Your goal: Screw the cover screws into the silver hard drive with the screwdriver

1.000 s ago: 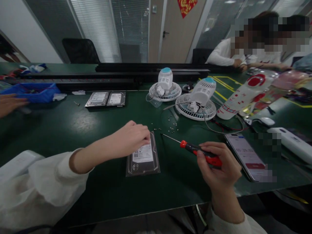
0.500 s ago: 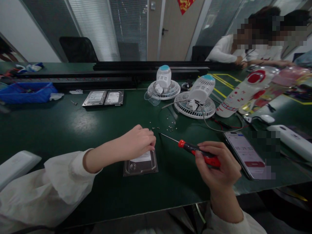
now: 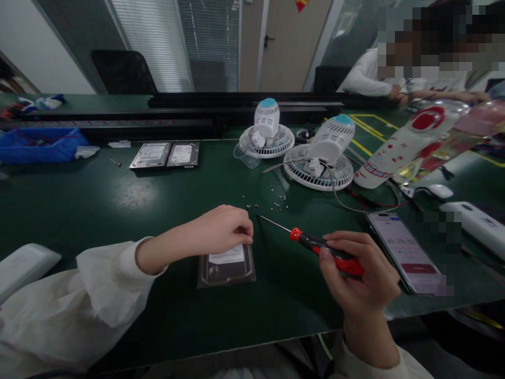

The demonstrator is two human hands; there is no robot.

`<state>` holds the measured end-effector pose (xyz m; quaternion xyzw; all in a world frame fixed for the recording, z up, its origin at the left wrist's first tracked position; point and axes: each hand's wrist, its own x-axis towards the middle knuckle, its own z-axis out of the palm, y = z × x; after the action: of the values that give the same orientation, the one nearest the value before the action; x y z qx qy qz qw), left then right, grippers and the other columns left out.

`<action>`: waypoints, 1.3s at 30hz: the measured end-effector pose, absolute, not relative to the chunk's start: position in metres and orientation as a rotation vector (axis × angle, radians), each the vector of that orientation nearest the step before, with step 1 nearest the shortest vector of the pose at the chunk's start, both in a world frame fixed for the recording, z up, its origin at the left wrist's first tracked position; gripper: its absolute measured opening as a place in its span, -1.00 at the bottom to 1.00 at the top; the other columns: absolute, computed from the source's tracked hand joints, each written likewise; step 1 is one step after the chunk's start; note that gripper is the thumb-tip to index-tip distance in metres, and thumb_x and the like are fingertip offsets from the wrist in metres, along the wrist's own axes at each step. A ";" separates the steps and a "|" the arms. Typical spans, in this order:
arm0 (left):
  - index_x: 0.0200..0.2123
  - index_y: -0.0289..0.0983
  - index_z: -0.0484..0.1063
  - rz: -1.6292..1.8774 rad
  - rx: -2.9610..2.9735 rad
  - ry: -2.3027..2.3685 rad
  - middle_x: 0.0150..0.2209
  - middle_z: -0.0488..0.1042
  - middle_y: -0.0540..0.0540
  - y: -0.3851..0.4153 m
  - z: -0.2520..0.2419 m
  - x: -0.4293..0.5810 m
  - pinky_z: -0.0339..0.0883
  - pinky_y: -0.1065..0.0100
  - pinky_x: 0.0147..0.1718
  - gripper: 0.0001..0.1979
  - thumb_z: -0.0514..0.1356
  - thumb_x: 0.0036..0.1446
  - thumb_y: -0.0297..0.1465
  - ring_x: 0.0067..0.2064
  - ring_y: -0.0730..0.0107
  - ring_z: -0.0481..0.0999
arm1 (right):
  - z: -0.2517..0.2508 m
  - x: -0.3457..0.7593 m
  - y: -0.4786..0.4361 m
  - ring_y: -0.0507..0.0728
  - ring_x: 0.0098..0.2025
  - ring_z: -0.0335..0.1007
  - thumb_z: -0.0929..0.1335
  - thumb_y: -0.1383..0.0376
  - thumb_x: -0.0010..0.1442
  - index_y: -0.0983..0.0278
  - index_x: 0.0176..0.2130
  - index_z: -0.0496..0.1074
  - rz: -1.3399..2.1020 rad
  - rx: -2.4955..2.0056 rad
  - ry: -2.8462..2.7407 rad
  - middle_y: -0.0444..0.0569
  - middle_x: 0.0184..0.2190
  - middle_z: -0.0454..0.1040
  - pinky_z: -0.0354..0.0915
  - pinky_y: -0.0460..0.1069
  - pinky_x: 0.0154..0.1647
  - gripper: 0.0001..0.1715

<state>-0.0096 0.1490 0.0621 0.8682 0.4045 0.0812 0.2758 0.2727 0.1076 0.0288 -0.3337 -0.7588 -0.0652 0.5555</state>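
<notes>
A hard drive (image 3: pixel 226 268) lies label up on the green table near its front edge. My left hand (image 3: pixel 231 226) is over the drive's far end, fingers curled together near its far right corner. What those fingers hold, if anything, is hidden. In my right hand (image 3: pixel 361 268) is a red and black screwdriver (image 3: pixel 311 242), its fingers wrapped round the handle. The shaft points left, with the tip just right of my left hand and apart from the drive. Several small screws (image 3: pixel 280 204) are scattered beyond the tip.
Two more hard drives (image 3: pixel 163 155) lie side by side farther back. Two white fans (image 3: pixel 319 171) rest face down at back right. A phone (image 3: pixel 404 252), a bottle (image 3: pixel 389 158) and cables are on the right. A blue bin (image 3: pixel 39 147) stands at far left. Co-workers sit at back right.
The view has tilted down slightly. My left hand's fingers have shifted a little over the drive's far corner. The screwdriver stays in my right hand in nearly the same pose.
</notes>
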 end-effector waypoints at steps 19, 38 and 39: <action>-0.30 -0.24 0.66 0.315 2.149 1.173 -0.19 0.62 -0.07 0.150 0.054 -0.006 0.43 0.31 -0.23 -0.86 0.28 0.27 -0.39 -0.19 0.32 0.59 | 0.030 0.272 0.106 0.07 -0.35 0.52 0.48 0.56 0.04 0.29 -0.26 0.44 -0.147 -0.797 -1.792 -0.03 -0.34 0.54 0.45 -0.03 -0.40 -0.71; -0.28 -0.23 0.66 0.346 2.120 1.178 -0.19 0.60 -0.07 0.149 0.047 -0.007 0.41 0.30 -0.25 -0.86 0.28 0.28 -0.36 -0.21 0.33 0.56 | 0.029 0.273 0.107 0.08 -0.38 0.52 0.48 0.53 0.04 0.25 -0.26 0.45 -0.163 -0.813 -1.792 -0.05 -0.35 0.54 0.44 -0.02 -0.45 -0.72; -0.28 -0.23 0.66 0.348 2.130 1.180 -0.19 0.60 -0.07 0.150 0.046 -0.008 0.40 0.29 -0.25 -0.86 0.28 0.28 -0.37 -0.20 0.32 0.56 | 0.029 0.273 0.108 0.08 -0.37 0.52 0.48 0.52 0.05 0.25 -0.26 0.45 -0.161 -0.819 -1.789 -0.05 -0.34 0.55 0.44 -0.02 -0.45 -0.72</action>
<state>-0.0075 0.1495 0.0462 0.8160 0.4523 0.1335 0.3344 0.2726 0.1076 0.0288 -0.3462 -0.7563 -0.0681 0.5509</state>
